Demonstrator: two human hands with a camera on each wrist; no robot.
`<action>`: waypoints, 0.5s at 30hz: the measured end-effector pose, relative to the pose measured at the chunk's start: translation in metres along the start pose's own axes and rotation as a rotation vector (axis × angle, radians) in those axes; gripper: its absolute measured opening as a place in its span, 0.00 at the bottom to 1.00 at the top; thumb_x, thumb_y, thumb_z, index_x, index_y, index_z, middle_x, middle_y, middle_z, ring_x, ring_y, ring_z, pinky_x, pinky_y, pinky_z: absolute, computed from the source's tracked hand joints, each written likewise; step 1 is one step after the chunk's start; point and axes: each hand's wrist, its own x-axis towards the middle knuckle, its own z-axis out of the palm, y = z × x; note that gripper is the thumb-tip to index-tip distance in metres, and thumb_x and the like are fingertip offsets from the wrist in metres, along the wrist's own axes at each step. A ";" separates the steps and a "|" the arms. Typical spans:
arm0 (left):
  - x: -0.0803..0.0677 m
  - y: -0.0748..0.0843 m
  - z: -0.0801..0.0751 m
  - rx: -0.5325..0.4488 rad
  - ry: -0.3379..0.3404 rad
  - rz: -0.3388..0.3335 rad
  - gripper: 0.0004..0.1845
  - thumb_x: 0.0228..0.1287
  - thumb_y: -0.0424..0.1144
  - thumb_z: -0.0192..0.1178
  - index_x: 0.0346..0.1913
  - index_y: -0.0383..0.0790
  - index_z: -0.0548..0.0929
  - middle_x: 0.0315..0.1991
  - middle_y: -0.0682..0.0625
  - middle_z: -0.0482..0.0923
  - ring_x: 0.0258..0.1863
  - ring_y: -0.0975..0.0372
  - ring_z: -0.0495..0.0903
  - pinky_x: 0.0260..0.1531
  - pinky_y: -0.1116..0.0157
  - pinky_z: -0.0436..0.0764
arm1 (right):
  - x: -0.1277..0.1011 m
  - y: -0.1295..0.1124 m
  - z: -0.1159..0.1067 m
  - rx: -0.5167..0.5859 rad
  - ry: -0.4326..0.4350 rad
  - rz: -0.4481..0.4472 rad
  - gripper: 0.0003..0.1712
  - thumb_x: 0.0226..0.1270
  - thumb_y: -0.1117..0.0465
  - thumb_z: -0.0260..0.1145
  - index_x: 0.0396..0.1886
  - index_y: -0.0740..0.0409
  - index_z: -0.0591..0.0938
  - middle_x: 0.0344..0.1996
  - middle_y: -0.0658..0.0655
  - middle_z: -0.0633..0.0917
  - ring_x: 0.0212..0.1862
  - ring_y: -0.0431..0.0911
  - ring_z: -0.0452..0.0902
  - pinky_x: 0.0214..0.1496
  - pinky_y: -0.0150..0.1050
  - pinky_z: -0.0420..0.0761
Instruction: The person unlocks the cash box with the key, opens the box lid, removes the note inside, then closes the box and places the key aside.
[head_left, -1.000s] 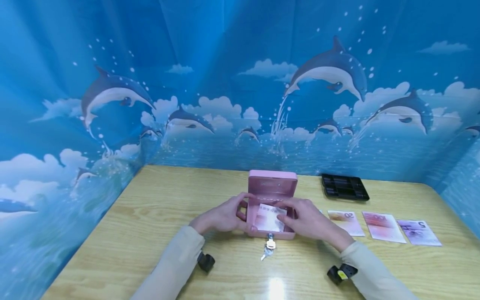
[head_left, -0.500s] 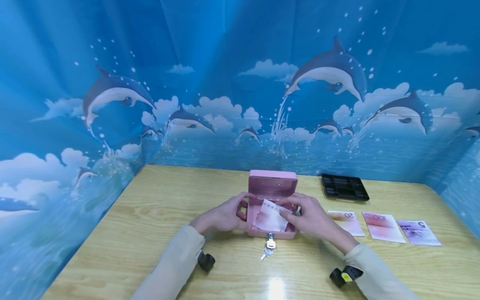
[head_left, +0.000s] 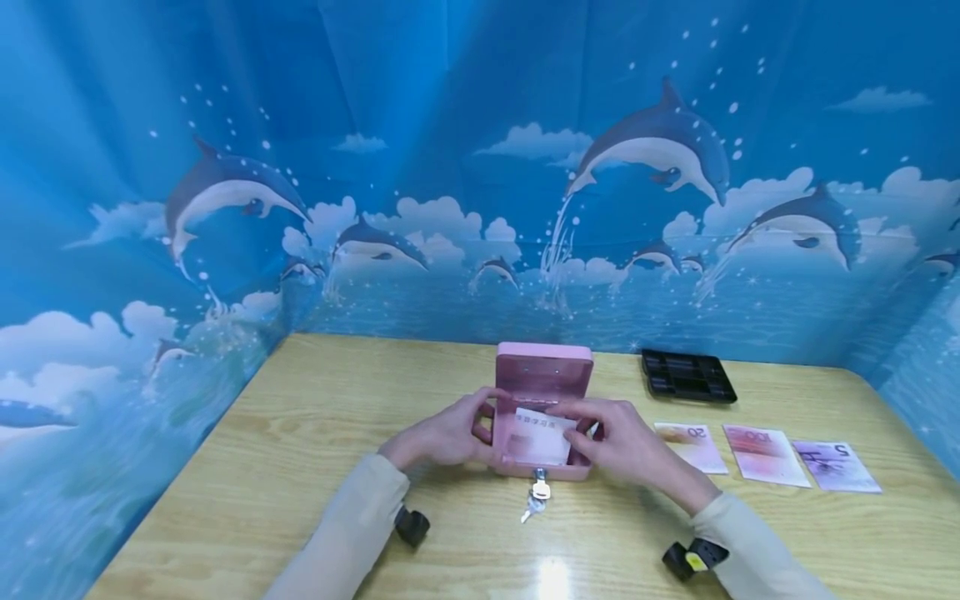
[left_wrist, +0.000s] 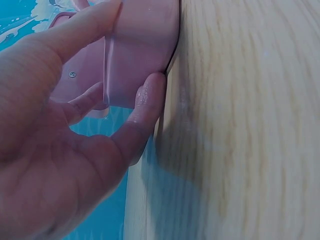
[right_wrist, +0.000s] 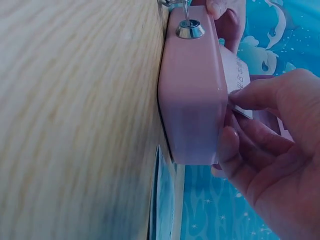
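Observation:
A pink cash box (head_left: 550,471) stands on the table with its lid (head_left: 544,353) raised. My left hand (head_left: 447,429) holds the box at its left wall, thumb near the front corner and a finger toward the hinge. In the left wrist view, fingers (left_wrist: 145,97) press against the pink side. My right hand (head_left: 618,437) is over the box's right side and pinches the corner of a banknote (head_left: 536,442). The note lies slightly slanted inside the box. In the right wrist view the thumb (right_wrist: 255,96) is on the note, which pokes above the rim.
Keys (head_left: 536,502) hang from the front lock. To the right lie several play banknotes, among them a 20 (head_left: 693,450), a 100 (head_left: 765,454) and a 5 (head_left: 835,465). A black compartment tray (head_left: 686,377) is at the back right, before a dolphin-print curtain (head_left: 450,125).
The banknote was steeply slanted half a second ago and now lies flatter and lower in the box. My right hand shifted slightly right over the second; the left hand kept its place.

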 end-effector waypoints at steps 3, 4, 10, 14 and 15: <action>0.000 0.000 0.000 -0.005 -0.005 0.007 0.47 0.54 0.35 0.77 0.75 0.50 0.63 0.66 0.41 0.73 0.52 0.56 0.82 0.59 0.55 0.83 | -0.001 -0.001 0.001 -0.008 0.026 0.014 0.20 0.65 0.68 0.69 0.56 0.50 0.87 0.36 0.49 0.90 0.30 0.32 0.79 0.32 0.30 0.83; 0.000 0.000 0.000 -0.008 -0.005 0.008 0.47 0.55 0.35 0.77 0.75 0.50 0.63 0.65 0.41 0.73 0.52 0.56 0.82 0.59 0.56 0.83 | -0.001 -0.001 0.000 -0.002 0.031 0.026 0.20 0.65 0.68 0.69 0.55 0.50 0.87 0.37 0.50 0.90 0.30 0.33 0.79 0.32 0.30 0.84; 0.000 -0.001 0.000 -0.022 -0.002 0.006 0.48 0.53 0.34 0.77 0.75 0.49 0.62 0.63 0.40 0.74 0.51 0.57 0.83 0.56 0.58 0.84 | -0.003 -0.004 0.000 0.054 0.076 0.090 0.18 0.66 0.69 0.69 0.53 0.52 0.88 0.41 0.55 0.91 0.32 0.35 0.84 0.32 0.31 0.84; 0.000 0.000 0.000 -0.028 -0.001 0.001 0.49 0.52 0.36 0.78 0.76 0.49 0.62 0.63 0.40 0.74 0.51 0.57 0.83 0.57 0.57 0.83 | -0.005 -0.005 -0.002 0.069 0.140 0.065 0.17 0.65 0.71 0.70 0.52 0.54 0.88 0.44 0.58 0.91 0.33 0.37 0.85 0.32 0.31 0.86; 0.000 0.000 0.000 -0.029 -0.001 -0.001 0.50 0.52 0.36 0.79 0.76 0.49 0.62 0.63 0.40 0.74 0.51 0.57 0.83 0.58 0.56 0.83 | -0.006 -0.005 -0.003 0.071 0.151 0.060 0.17 0.65 0.71 0.70 0.52 0.54 0.88 0.44 0.58 0.91 0.32 0.37 0.85 0.32 0.31 0.86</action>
